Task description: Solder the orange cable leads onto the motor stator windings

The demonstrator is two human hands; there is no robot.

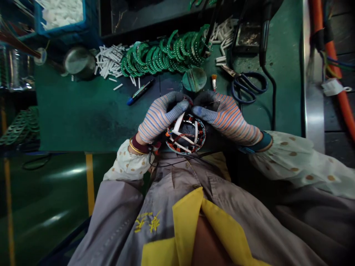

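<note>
A motor stator (pixel 203 137), a ring with copper windings and white sleeves, sits at the table's near edge in front of my body. My left hand (pixel 169 111), in a striped glove, is closed above its far rim, with thumb and fingers pinching a thin reddish wire (pixel 189 99). One white sleeve (pixel 179 122) runs from under my left thumb down into the ring. My right hand (pixel 222 112), gloved too, faces it from the right with thumb and fingers curled together; what it pinches is too small to make out. Their fingertips are close together.
Beyond my hands stand a round green block (pixel 194 79), a small brush (pixel 214 82), scissors (pixel 248 87) and a marker (pixel 140 92). Green curved circuit boards (pixel 166 53) lie in a row by loose white sleeves (pixel 111 59). A metal cup (pixel 79 62) and blue bin (pixel 63 27) are left.
</note>
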